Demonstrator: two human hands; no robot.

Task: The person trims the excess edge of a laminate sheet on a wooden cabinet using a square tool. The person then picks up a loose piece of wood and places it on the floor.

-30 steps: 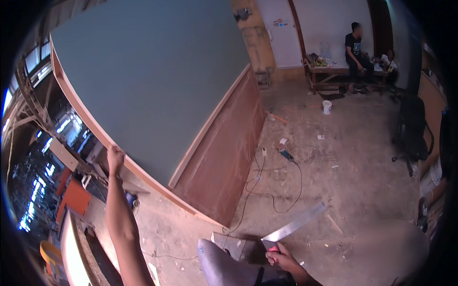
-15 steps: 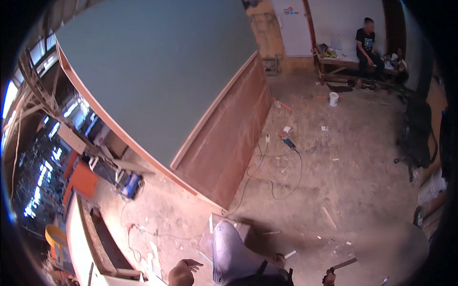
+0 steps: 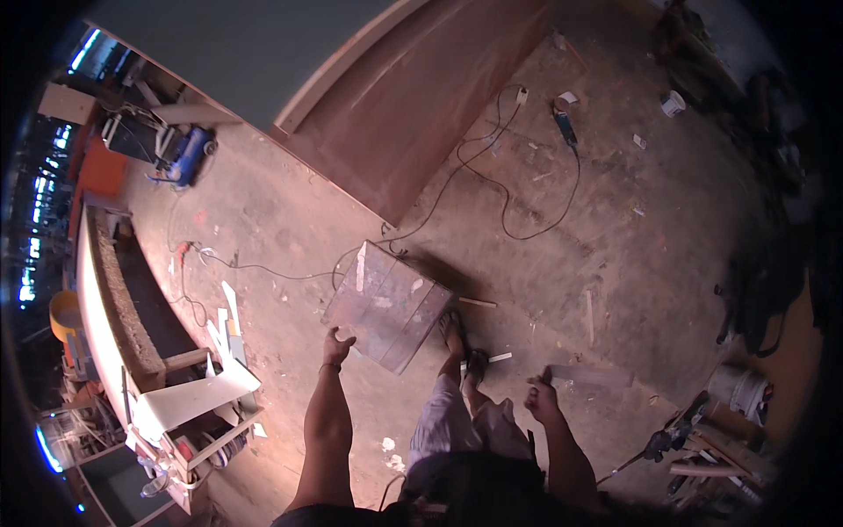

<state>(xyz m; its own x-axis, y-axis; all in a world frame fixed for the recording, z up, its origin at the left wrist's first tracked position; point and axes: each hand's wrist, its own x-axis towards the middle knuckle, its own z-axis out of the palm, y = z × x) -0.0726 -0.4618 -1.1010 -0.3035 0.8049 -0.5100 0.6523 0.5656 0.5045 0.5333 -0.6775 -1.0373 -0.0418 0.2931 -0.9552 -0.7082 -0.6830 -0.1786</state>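
Observation:
My left hand is open, its thumb and fingers apart, just over the near left edge of a worn, low wooden box. Nothing shows in it. My right hand is closed round the dark end of a flat, pale, blade-like tool, which sticks out to the right, low over the floor. Its exact kind is hard to make out. Between my hands are my feet, close to the right side of the box.
A large panelled wooden piece stands ahead. A corded angle grinder lies beyond, its cable crossing the floor. Offcuts fill a wooden frame at left. A blue machine stands far left; a bucket and scrap lie at right.
The view has tipped down, bringing the box, my feet and both forearms into full sight. My legs are now upright beside the box; before, one knee was raised over it. The tool stays in my right hand.

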